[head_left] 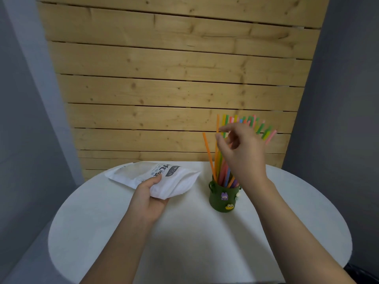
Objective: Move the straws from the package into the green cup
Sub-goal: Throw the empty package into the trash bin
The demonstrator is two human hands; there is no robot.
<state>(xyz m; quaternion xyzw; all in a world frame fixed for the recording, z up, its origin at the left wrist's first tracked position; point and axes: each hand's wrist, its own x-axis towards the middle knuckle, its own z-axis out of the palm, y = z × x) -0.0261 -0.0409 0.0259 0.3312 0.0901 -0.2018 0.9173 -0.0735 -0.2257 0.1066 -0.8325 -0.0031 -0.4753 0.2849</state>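
The straws (220, 160) are thin plastic tubes, very light and slightly springy, so they should weigh almost nothing and bend or kink if squeezed hard. Their smooth walls are probably slippery, and a loose bunch will fan apart unless gathered. The sensible place to take them is around the middle of the bundle, or near the tops for nudging them upright, with a gentle pinch.

They come in orange, green, pink, yellow and blue. They stand bunched in the green cup (224, 198), splaying outward at the top behind and beyond the right hand (244, 152). One orange straw leans away from that hand toward the left hand's side. The cup is dark green with small cartoon figures stuck on its front, and it sits just below the right wrist.

The right hand hovers in front of the straw tops with fingers loosely curled. It is motion-blurred, so whether thumb and forefinger touch a straw cannot be told. The left hand (149, 196) pinches the near corner of the package (176, 179), a white, crinkled, flattish pouch with dark print lying on the table (184, 242). The pouch looks empty, judged from its flatness.
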